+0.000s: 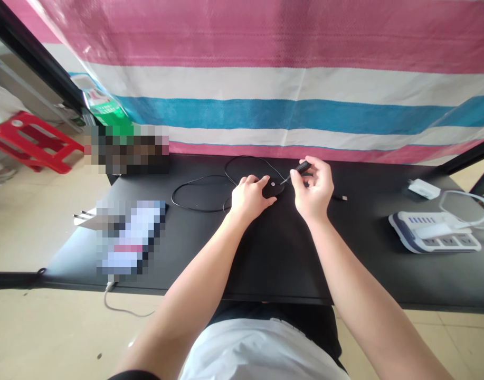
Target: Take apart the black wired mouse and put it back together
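Note:
A small black computer mouse point(276, 187) with a pale round dot lies on the black table, in front of me. My left hand point(248, 199) grips it from the left, with thumb and fingers around its side. In my right hand point(315, 187) is a screwdriver point(304, 168) with a black handle, pinched between thumb and fingers. Its thin metal shaft slants down to the left and its tip meets the mouse; the exact contact spot is too small to make out. A thin black cable point(198, 210) loops over the table left of and behind my left hand.
A USB plug point(344, 198) lies right of my right hand. Farther right are a white power strip point(408, 240) and a white adapter point(424, 188). At left lies a blurred phone point(134, 237) with a charging cable. A striped sheet point(305, 47) hangs behind the table point(273, 264).

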Demonstrator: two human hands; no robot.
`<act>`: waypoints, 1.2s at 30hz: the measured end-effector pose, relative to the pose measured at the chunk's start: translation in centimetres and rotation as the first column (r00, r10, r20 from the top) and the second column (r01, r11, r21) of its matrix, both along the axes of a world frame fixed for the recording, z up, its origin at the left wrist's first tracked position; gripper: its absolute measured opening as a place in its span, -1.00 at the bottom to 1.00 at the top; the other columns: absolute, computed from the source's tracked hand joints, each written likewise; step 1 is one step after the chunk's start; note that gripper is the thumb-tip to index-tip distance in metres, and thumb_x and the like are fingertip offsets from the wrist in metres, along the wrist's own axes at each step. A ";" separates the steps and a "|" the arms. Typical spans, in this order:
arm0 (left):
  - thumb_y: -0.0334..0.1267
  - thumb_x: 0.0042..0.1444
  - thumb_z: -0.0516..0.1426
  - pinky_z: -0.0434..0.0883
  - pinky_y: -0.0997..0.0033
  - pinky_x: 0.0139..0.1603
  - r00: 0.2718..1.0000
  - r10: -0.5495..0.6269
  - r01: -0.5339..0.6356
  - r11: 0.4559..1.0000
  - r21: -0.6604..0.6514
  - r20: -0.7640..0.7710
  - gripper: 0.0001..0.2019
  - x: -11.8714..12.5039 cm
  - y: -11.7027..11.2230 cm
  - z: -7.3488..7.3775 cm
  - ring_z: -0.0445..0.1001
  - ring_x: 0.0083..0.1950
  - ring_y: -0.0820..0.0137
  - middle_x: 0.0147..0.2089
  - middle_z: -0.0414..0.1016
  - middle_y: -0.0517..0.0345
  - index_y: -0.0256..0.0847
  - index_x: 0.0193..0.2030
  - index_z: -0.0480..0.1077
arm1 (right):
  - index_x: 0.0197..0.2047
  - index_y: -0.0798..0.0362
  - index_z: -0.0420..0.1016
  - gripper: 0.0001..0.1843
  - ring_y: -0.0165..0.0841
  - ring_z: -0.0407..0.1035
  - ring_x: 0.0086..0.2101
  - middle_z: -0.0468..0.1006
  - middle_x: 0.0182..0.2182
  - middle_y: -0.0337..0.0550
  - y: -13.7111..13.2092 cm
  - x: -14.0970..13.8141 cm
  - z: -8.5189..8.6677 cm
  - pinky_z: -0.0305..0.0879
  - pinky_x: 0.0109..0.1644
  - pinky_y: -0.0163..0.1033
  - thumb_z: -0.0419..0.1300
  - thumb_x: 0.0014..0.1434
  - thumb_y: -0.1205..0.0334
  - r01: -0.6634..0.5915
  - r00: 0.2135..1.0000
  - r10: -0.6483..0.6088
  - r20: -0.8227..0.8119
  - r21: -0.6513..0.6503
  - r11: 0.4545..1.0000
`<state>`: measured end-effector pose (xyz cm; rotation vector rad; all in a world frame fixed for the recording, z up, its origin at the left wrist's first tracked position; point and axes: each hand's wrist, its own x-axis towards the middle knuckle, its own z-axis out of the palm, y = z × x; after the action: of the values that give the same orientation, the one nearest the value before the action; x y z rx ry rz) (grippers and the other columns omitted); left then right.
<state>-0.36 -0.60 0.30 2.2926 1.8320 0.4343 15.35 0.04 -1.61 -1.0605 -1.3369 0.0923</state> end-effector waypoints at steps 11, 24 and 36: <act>0.00 0.09 0.29 0.44 0.31 0.09 1.000 0.000 0.000 1.000 -0.005 -0.002 -0.39 0.0 -0.1 0.1 0.44 0.12 0.17 0.08 0.50 0.05 0.03 0.30 0.37 | -0.05 0.01 0.41 -0.70 -0.27 0.57 -0.23 0.61 -0.20 -0.06 -0.4 0.1 0.6 0.55 -0.17 -0.15 0.24 0.21 0.04 -0.001 1.000 0.001 -0.022 -0.001 1.000; 0.02 0.08 0.29 0.45 0.31 0.08 1.000 0.018 -0.018 1.000 -0.016 0.009 -0.39 0.0 0.0 0.0 0.44 0.13 0.18 0.09 0.49 0.06 0.06 0.29 0.38 | 0.02 0.00 0.34 -0.74 -0.26 0.59 -0.16 0.56 -0.09 0.01 0.1 0.7 0.4 0.57 -0.03 -0.06 0.06 0.34 0.07 -0.010 1.000 0.010 -0.002 0.078 0.997; 0.02 0.08 0.29 0.45 0.29 0.09 1.000 0.019 -0.018 1.000 -0.023 0.023 -0.37 -0.1 0.1 -0.2 0.42 0.15 0.16 0.10 0.49 0.05 0.03 0.31 0.37 | -0.41 0.03 0.42 -0.90 -0.27 0.55 -0.41 0.64 -0.41 -0.14 1.6 2.8 -1.7 0.53 -0.18 -0.10 0.26 -0.05 0.35 0.274 0.962 -0.271 0.047 -0.222 0.936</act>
<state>-0.42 -0.51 0.15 2.2485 1.8389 0.4387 18.14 1.64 -3.27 -1.4342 -1.1994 0.0296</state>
